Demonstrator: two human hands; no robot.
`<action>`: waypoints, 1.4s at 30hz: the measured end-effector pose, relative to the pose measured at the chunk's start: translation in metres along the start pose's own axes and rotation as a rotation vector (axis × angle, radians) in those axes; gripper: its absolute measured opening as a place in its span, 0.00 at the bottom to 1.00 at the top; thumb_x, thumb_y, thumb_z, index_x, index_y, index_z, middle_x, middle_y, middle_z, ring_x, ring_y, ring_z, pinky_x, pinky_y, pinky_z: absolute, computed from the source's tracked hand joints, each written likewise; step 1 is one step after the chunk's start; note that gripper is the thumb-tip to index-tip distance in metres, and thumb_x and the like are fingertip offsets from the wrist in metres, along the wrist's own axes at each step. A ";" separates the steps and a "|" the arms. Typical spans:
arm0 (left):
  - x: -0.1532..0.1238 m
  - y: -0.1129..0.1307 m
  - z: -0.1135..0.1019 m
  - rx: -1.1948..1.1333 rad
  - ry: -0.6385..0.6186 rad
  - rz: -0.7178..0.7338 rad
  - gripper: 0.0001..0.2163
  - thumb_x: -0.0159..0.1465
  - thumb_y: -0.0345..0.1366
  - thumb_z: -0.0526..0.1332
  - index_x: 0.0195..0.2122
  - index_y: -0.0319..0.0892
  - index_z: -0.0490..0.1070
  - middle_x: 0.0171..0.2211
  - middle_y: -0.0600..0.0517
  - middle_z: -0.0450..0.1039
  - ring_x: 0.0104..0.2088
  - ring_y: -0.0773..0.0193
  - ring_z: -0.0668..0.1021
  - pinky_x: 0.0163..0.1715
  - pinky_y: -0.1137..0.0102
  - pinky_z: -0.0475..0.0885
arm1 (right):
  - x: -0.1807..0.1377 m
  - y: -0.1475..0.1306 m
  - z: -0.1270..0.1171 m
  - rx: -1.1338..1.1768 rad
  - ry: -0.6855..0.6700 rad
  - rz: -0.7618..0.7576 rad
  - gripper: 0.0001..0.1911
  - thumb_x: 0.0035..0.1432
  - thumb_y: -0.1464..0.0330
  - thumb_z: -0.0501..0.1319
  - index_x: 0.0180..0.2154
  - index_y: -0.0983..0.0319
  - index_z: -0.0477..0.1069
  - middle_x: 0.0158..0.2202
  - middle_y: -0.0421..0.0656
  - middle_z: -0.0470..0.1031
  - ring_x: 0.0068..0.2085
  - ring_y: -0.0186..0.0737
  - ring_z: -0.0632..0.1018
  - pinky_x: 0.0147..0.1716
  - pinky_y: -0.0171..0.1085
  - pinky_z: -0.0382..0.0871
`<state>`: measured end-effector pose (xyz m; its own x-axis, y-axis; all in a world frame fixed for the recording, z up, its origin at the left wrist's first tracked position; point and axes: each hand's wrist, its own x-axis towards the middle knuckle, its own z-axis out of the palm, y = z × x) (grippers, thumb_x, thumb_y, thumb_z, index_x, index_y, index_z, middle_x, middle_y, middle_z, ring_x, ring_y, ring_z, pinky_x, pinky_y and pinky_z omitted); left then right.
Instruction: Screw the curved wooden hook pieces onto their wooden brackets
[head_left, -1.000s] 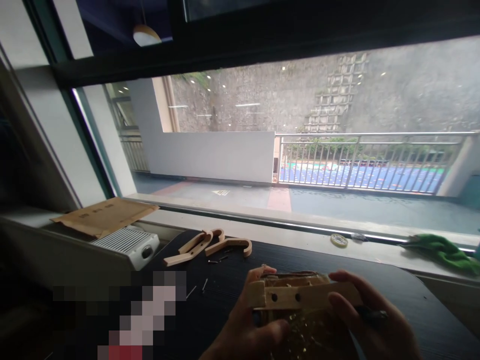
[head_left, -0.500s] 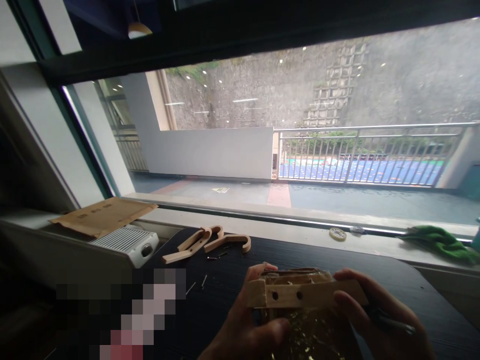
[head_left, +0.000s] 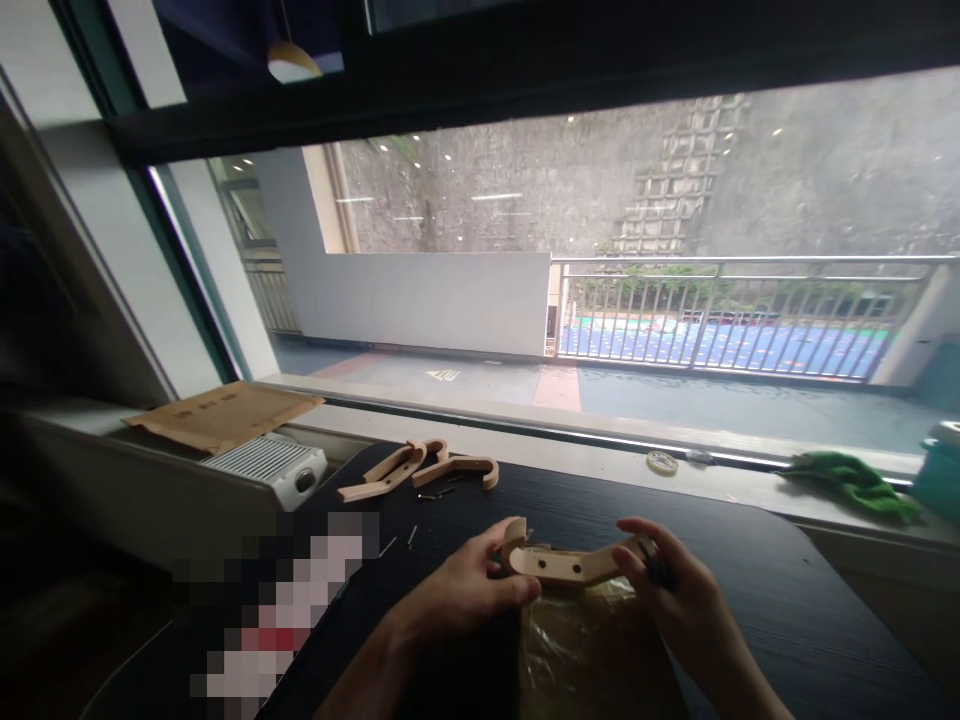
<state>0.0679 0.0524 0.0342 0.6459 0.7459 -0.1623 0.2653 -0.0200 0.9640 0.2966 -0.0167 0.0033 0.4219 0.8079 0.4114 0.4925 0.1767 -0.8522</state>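
A pale wooden hook (head_left: 562, 566) with two dark holes is held level between my hands, its curved end to the left and its bent arm to the right. My left hand (head_left: 480, 575) is closed round the curved end, thumb along the near side. At the other end, my right hand (head_left: 671, 580) grips the arm between thumb and fingers. A slim dark object (head_left: 658, 566), its kind unclear, also sits in that hand. Under the hook lies a brown block wrapped in shiny tape (head_left: 596, 650).
Several more wooden hooks (head_left: 457, 467) lie at the black table's (head_left: 570, 500) far left, with loose screws (head_left: 412, 537) nearby. Along the windowsill are a tape roll (head_left: 662, 463) and a green cloth (head_left: 855, 485). A brown envelope (head_left: 225, 415) rests on a white appliance (head_left: 277, 470) at left.
Both hands have moved away from me with the wooden hook. It has turned so that its curve and bend now show, and more of the taped block is visible. The camera view has shifted slightly.
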 end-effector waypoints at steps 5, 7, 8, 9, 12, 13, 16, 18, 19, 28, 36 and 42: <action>-0.026 0.032 -0.045 0.422 0.322 0.055 0.23 0.58 0.47 0.58 0.51 0.40 0.69 0.49 0.47 0.72 0.49 0.53 0.72 0.49 0.65 0.65 | -0.003 0.003 -0.001 -0.061 -0.028 -0.020 0.24 0.51 0.52 0.58 0.43 0.61 0.71 0.21 0.37 0.68 0.22 0.33 0.68 0.23 0.32 0.63; -0.034 0.038 -0.064 0.685 0.466 0.020 0.16 0.59 0.44 0.56 0.43 0.42 0.75 0.43 0.49 0.76 0.45 0.55 0.75 0.46 0.66 0.66 | -0.003 0.006 -0.003 -0.087 -0.024 -0.019 0.24 0.51 0.51 0.57 0.43 0.61 0.71 0.22 0.38 0.70 0.23 0.34 0.70 0.24 0.32 0.64; -0.036 0.038 -0.073 0.821 0.505 -0.026 0.14 0.59 0.42 0.55 0.39 0.43 0.76 0.40 0.49 0.77 0.44 0.55 0.75 0.44 0.67 0.66 | -0.002 0.008 -0.004 -0.097 -0.031 -0.018 0.24 0.51 0.51 0.58 0.44 0.61 0.71 0.22 0.38 0.71 0.23 0.35 0.71 0.24 0.31 0.65; -0.038 0.035 -0.080 0.960 0.511 -0.065 0.13 0.59 0.40 0.54 0.36 0.43 0.77 0.38 0.50 0.78 0.42 0.57 0.76 0.44 0.67 0.65 | 0.000 0.010 -0.005 -0.105 -0.045 -0.017 0.24 0.50 0.52 0.58 0.44 0.60 0.72 0.22 0.38 0.71 0.24 0.35 0.72 0.24 0.31 0.66; -0.039 0.019 -0.095 1.147 0.508 -0.201 0.11 0.56 0.34 0.55 0.27 0.42 0.78 0.33 0.48 0.78 0.39 0.56 0.77 0.45 0.63 0.63 | 0.004 0.017 -0.009 -0.117 -0.117 -0.011 0.25 0.46 0.52 0.60 0.43 0.61 0.73 0.23 0.38 0.74 0.24 0.37 0.75 0.23 0.31 0.68; -0.038 0.013 -0.098 1.163 0.504 -0.223 0.10 0.55 0.33 0.56 0.26 0.42 0.78 0.32 0.48 0.78 0.38 0.55 0.77 0.45 0.62 0.63 | 0.005 0.019 -0.009 -0.121 -0.131 -0.010 0.26 0.46 0.52 0.61 0.43 0.61 0.73 0.23 0.39 0.75 0.25 0.38 0.75 0.23 0.31 0.68; -0.036 -0.003 -0.100 1.195 0.497 -0.257 0.08 0.52 0.33 0.58 0.24 0.43 0.77 0.32 0.46 0.78 0.40 0.52 0.76 0.47 0.58 0.61 | 0.006 0.022 -0.010 -0.138 -0.142 -0.016 0.26 0.46 0.52 0.61 0.44 0.61 0.72 0.26 0.40 0.77 0.27 0.39 0.77 0.24 0.31 0.69; -0.034 -0.009 -0.099 1.219 0.496 -0.271 0.07 0.51 0.34 0.59 0.25 0.42 0.77 0.33 0.44 0.78 0.44 0.50 0.75 0.48 0.57 0.60 | 0.006 0.022 -0.010 -0.144 -0.139 -0.024 0.27 0.47 0.52 0.60 0.44 0.62 0.72 0.26 0.41 0.77 0.27 0.38 0.76 0.24 0.31 0.69; -0.033 -0.011 -0.098 1.230 0.496 -0.275 0.06 0.51 0.33 0.60 0.25 0.42 0.77 0.34 0.44 0.78 0.45 0.49 0.74 0.48 0.57 0.60 | 0.005 0.022 -0.010 -0.145 -0.139 -0.026 0.27 0.47 0.52 0.60 0.45 0.62 0.72 0.26 0.40 0.76 0.26 0.38 0.76 0.24 0.31 0.69; -0.024 -0.015 -0.089 1.303 0.481 -0.268 0.06 0.49 0.27 0.57 0.23 0.40 0.74 0.31 0.44 0.77 0.43 0.51 0.74 0.47 0.59 0.60 | -0.001 0.009 -0.008 -0.146 -0.080 -0.055 0.25 0.52 0.51 0.57 0.45 0.62 0.70 0.24 0.39 0.72 0.24 0.35 0.72 0.25 0.31 0.66; -0.026 0.049 -0.060 0.976 0.509 0.017 0.09 0.58 0.38 0.53 0.32 0.42 0.72 0.31 0.51 0.74 0.33 0.61 0.75 0.34 0.68 0.66 | 0.001 0.003 -0.006 -0.104 -0.088 -0.080 0.25 0.54 0.53 0.55 0.46 0.63 0.70 0.24 0.40 0.71 0.24 0.35 0.71 0.27 0.33 0.66; 0.002 0.097 0.003 0.878 0.114 0.352 0.08 0.57 0.35 0.56 0.31 0.41 0.75 0.34 0.51 0.74 0.39 0.61 0.73 0.39 0.69 0.66 | 0.000 0.001 -0.003 -0.045 -0.037 -0.045 0.23 0.53 0.53 0.55 0.42 0.63 0.71 0.28 0.42 0.74 0.29 0.39 0.73 0.30 0.35 0.66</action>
<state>0.0971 0.0493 0.1269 0.7300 0.6611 0.1734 0.5415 -0.7142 0.4435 0.2989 -0.0181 0.0033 0.3704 0.8200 0.4363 0.5447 0.1887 -0.8171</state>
